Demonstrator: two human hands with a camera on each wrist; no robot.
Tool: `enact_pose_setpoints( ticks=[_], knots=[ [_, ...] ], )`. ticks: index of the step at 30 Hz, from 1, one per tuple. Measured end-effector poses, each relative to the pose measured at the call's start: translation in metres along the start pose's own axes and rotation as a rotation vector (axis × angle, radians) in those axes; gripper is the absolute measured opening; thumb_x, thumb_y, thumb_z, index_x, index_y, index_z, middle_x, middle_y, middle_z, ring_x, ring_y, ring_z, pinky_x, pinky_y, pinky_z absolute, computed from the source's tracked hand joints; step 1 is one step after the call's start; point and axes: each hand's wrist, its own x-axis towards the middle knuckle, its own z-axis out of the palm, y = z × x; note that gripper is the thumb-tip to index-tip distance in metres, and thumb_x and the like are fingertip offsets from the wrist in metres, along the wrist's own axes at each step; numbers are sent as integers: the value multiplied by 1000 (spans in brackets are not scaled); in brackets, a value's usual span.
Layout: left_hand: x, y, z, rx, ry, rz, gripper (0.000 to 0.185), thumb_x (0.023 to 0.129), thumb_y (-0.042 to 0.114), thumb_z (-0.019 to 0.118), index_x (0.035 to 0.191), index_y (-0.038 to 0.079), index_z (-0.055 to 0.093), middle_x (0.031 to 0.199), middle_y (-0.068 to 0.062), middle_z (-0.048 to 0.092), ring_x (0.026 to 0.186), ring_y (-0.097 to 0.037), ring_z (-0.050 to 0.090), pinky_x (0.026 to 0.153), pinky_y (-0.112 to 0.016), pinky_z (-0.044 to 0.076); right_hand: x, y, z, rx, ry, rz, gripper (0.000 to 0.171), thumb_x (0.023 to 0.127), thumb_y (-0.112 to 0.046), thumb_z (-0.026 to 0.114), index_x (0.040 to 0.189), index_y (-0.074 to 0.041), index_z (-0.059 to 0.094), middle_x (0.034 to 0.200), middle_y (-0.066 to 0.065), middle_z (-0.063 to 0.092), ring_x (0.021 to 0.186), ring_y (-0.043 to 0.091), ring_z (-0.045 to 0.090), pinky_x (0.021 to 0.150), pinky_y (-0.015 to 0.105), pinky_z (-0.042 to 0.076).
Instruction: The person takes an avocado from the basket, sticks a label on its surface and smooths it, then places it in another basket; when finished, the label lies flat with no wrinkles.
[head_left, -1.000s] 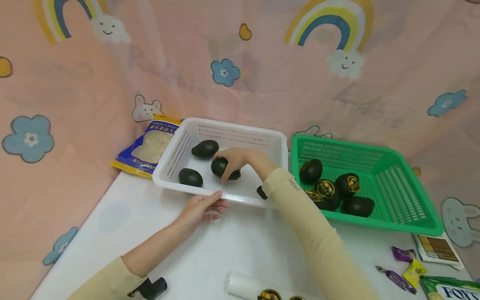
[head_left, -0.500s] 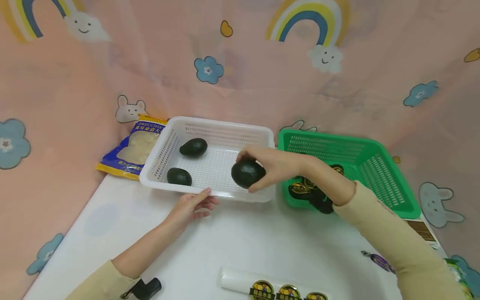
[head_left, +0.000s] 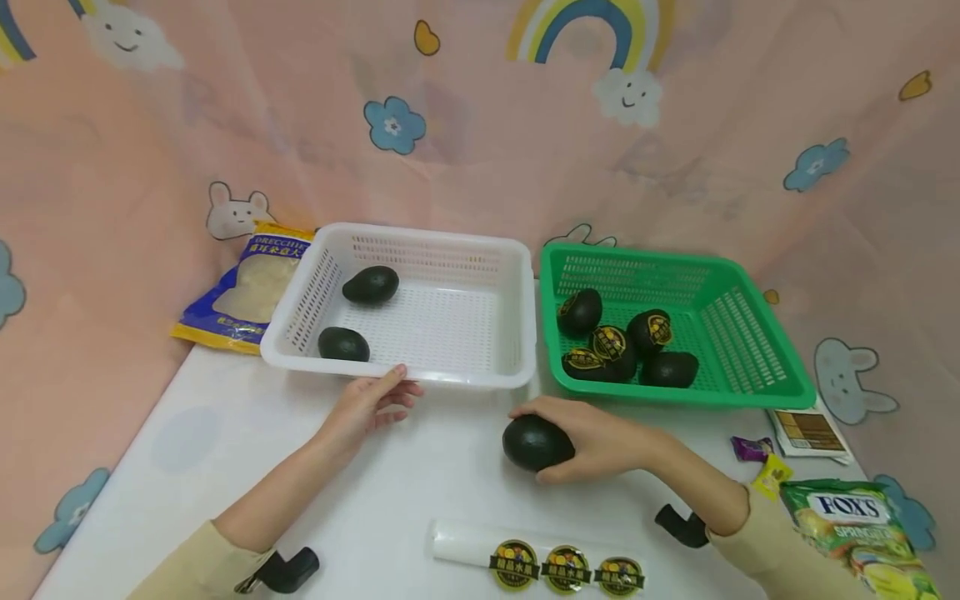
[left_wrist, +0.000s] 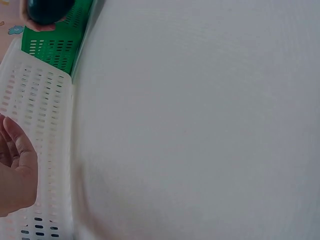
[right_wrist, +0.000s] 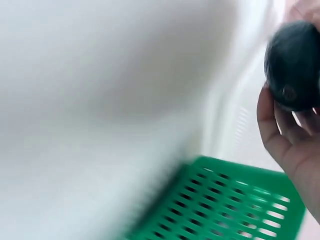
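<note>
Nearest the person, at the table's (head_left: 450,467) front edge, lies a white strip (head_left: 465,546) carrying three round stickers (head_left: 566,571). A black clip shows at each sleeve cuff, two in all.

Just beyond the strip, the right hand (head_left: 592,437) grips one dark avocado (head_left: 534,442), fingers and thumb curled round it, low over the table in front of the gap between the two baskets. The right wrist view shows the same avocado (right_wrist: 294,65) cupped in the fingers (right_wrist: 272,125), with a green basket wall (right_wrist: 220,205) below.

To the left, the left hand (head_left: 367,404) rests at the near rim of the white basket (head_left: 420,379), thumb on the rim and fingers loosely bent beneath; it holds nothing else. The left wrist view shows that hand (left_wrist: 15,170) against the white basket's slotted wall (left_wrist: 47,125).

At the right edge lie a green sweet bag (head_left: 862,525), two wrapped sweets, one purple (head_left: 750,448) and one yellow (head_left: 768,477), and a small printed packet (head_left: 810,432).

Farther back, the white basket holds two avocados, one near the front left (head_left: 343,343) and one at the back left (head_left: 371,284). The green basket (head_left: 750,333) beside it holds five avocados in a cluster (head_left: 622,346); three show round stickers. A blue and yellow bag (head_left: 247,287) lies left of the white basket, against the pink patterned cloth (head_left: 480,125).
</note>
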Motion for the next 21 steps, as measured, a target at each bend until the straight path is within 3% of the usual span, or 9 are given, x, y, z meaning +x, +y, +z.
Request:
enact_pose_setpoints(
  ticks=[6,15,21],
  knots=[
    [1,-1,0,-6,6,16,31,99,33,57,92,7,73,87,3,72,80,-9,63,79,-27,54,2,18,22,4,19,51,77,81,-32,80,145,-18,41,141,-6,47,128,15,45,101,44,42],
    [0,-2,3,-18,21,27,34,100,35,56,92,6,71,87,2,71,80,-10,62,80,-28,53,1,21,28,5,2,41,79,82,-30,80,147,-19,38,146,-9,42,134,15,39,107,44,37],
    [-3,-9,15,25,-16,24,45,101,38,52,113,-4,61,95,-3,69,85,-15,62,80,-29,53,0,22,28,-1,13,23,81,81,-33,81,147,-18,38,146,-7,43,134,16,40,107,45,37]
  ],
)
